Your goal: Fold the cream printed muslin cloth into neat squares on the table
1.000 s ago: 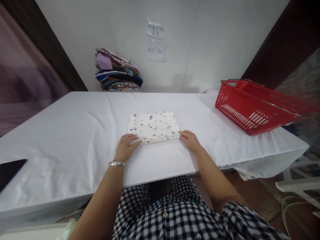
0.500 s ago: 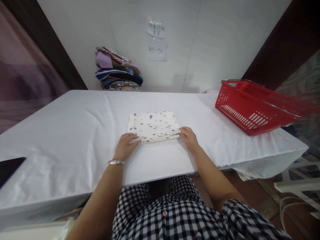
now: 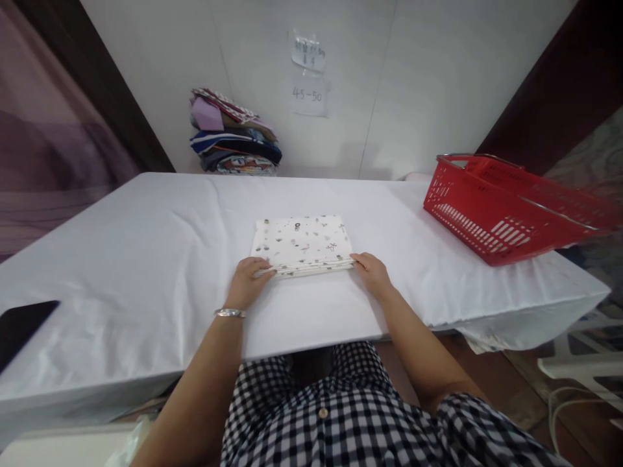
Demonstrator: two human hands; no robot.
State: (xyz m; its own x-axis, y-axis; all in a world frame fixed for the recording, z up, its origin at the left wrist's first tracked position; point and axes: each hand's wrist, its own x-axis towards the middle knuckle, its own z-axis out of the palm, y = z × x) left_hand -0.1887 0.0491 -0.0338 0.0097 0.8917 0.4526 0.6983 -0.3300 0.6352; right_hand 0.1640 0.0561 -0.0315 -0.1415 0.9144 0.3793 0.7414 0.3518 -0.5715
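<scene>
A white cloth (image 3: 302,241) with small scattered prints lies folded into a layered rectangle in front of me. My left hand (image 3: 249,280) pinches its near left corner between thumb and fingers, and a silver bracelet circles that wrist. At the near right corner my right hand (image 3: 372,272) grips the layers the same way. Several fold edges show along the near side between my hands. What the fingertips touch underneath is hidden.
The cloth lies on a table with a white tablecloth (image 3: 204,259). A red basket (image 3: 506,207) stands at the right, a stack of folded clothes (image 3: 236,136) at the back left. A dark flat object (image 3: 24,327) lies at the left edge.
The near edge of the folded cloth sits slightly lower and flatter, its layers closer together. Both hands keep their grip on the corners. The whole view has shifted a little.
</scene>
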